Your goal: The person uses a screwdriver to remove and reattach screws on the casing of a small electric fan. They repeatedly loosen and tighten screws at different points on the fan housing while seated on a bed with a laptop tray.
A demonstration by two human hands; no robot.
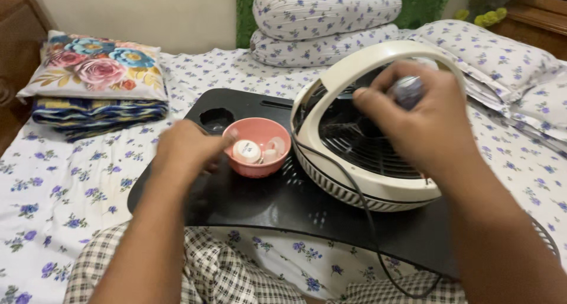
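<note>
A cream table fan point(366, 132) lies face-up on a black lap tray point(248, 197) on the bed, right hand point(413, 115) gripping a blurred tool over its grille, left hand's point(186, 150) curled fingers touching a pink bowl point(258, 147) of small parts that might tip

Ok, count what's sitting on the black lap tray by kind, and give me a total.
Pink bowl: 1
Cream fan with black grille, lying tilted: 1
Small round white parts in the bowl, blurred: about 3
Total: about 5 on the black tray
</note>
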